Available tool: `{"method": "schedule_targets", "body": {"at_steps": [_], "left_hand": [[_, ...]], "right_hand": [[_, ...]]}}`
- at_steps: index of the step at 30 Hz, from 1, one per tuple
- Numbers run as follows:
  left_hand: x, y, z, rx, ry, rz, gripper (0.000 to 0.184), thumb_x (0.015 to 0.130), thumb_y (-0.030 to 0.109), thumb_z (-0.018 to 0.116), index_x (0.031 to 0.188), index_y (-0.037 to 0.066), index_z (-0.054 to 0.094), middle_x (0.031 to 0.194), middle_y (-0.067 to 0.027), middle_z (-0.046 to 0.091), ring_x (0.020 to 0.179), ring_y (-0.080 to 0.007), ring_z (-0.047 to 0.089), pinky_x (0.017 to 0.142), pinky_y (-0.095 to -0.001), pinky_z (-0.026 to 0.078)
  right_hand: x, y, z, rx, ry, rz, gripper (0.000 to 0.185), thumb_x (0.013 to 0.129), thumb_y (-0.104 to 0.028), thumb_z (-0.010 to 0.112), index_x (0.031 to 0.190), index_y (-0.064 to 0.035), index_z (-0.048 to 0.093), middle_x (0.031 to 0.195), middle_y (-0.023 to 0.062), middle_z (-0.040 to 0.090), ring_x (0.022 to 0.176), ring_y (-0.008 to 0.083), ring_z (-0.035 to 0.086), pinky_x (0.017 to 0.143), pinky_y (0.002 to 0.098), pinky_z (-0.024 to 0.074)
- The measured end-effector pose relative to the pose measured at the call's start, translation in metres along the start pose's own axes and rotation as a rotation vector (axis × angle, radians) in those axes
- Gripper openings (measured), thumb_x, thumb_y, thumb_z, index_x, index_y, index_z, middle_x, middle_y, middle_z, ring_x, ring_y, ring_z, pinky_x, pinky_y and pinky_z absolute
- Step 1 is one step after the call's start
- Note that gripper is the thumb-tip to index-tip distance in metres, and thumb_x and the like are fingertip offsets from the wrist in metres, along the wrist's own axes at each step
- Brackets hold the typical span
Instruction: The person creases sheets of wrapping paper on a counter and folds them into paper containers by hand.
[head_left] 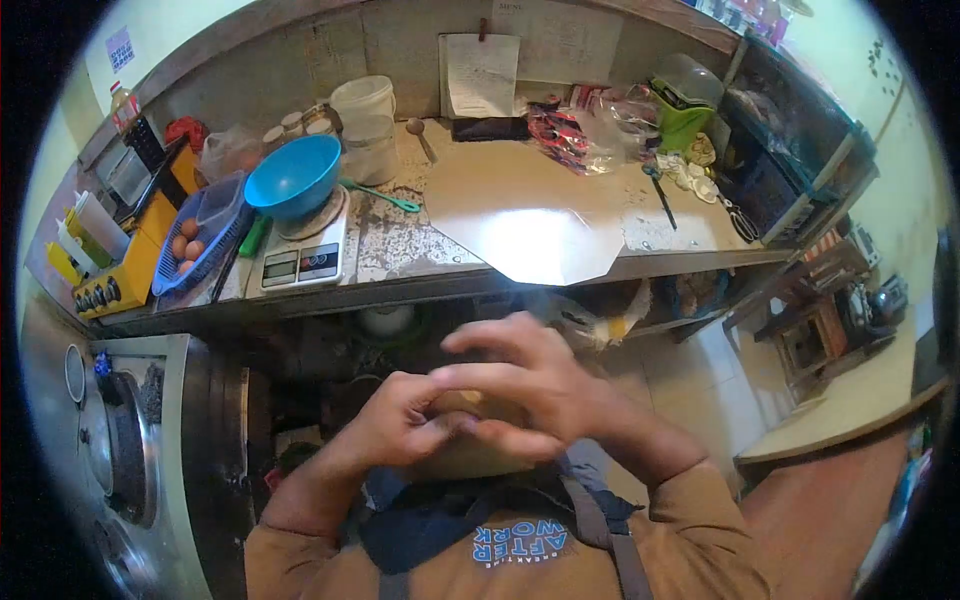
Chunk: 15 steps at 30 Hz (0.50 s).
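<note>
My left hand (397,418) is closed in front of my chest, its fingers curled and its thumb pointing inward. Meeting it from the other side, my right hand (535,385) has its fingers spread and slightly bent, with some motion blur. The fingertips of both hands come together. Between and below them shows a tan, rounded surface (470,462), partly hidden; I cannot make out what it is or whether it is gripped. Beyond my hands, a large brown sheet (510,195) with cut corners lies on the worktable (395,240), overhanging its front edge.
On the table's left stand a blue bowl (293,178) on a kitchen scale (305,255), a blue basket (207,240) with several eggs, and white tubs (365,130). A green spoon (385,197) and scissors (740,222) lie there too. A stove (130,450) is at lower left.
</note>
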<state>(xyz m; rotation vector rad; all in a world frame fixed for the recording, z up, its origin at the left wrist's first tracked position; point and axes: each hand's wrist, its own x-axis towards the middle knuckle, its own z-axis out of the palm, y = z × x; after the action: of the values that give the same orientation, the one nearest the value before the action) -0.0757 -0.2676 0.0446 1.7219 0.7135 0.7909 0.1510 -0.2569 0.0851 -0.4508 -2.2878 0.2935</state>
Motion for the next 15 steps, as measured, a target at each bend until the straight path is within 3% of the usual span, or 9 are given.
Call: {"method": "schedule_targets", "body": {"at_steps": [1,4,8,11,15], "left_hand": [[0.000,-0.006,-0.003,0.015,-0.049,0.031,0.018,0.090,0.018,0.073,0.091,0.000,0.069,0.082,-0.0100,0.073,0.075,-0.0141,0.069,0.068,-0.0303,0.052],[-0.005,-0.004,-0.010,0.093,-0.064,-0.089,0.018,0.091,0.017,0.071,0.093,0.000,0.070,0.079,-0.0103,0.072,0.073,-0.0143,0.068,0.069,-0.0304,0.053],[-0.017,-0.054,-0.001,-0.097,0.133,-0.223,0.013,0.092,0.015,0.070,0.096,0.003,0.068,0.085,-0.0037,0.067,0.078,-0.0083,0.059,0.069,-0.0262,0.048],[-0.028,-0.080,-0.006,0.095,0.121,-0.259,0.020,0.089,0.014,0.073,0.105,0.004,0.067,0.095,-0.0036,0.068,0.087,-0.0117,0.061,0.077,-0.0291,0.050],[-0.043,-0.123,-0.011,0.056,0.210,-0.338,0.034,0.086,0.019,0.078,0.112,0.003,0.065,0.108,-0.0053,0.067,0.099,-0.0157,0.061,0.087,-0.0331,0.049]], "right_hand": [[-0.001,0.010,0.016,0.107,-0.020,0.041,0.058,0.085,-0.033,0.064,0.137,-0.0078,0.055,0.126,0.0186,0.055,0.109,0.0330,0.055,0.094,0.0420,0.0431],[-0.010,0.041,0.061,0.373,-0.058,0.143,0.059,0.090,-0.038,0.056,0.139,-0.0050,0.052,0.131,0.0213,0.051,0.121,0.0368,0.049,0.105,0.0443,0.0381],[-0.018,0.056,0.109,0.549,-0.075,0.235,0.057,0.097,-0.039,0.047,0.142,-0.0040,0.049,0.135,0.0216,0.048,0.129,0.0354,0.044,0.111,0.0434,0.0327],[-0.029,0.069,0.145,0.651,-0.084,0.352,0.058,0.102,-0.039,0.039,0.144,-0.0005,0.045,0.138,0.0204,0.045,0.130,0.0324,0.043,0.110,0.0417,0.0320],[-0.038,0.075,0.184,0.755,0.008,0.424,0.057,0.104,-0.040,0.036,0.146,-0.0014,0.044,0.140,0.0191,0.044,0.131,0.0310,0.042,0.111,0.0415,0.0315]]}}
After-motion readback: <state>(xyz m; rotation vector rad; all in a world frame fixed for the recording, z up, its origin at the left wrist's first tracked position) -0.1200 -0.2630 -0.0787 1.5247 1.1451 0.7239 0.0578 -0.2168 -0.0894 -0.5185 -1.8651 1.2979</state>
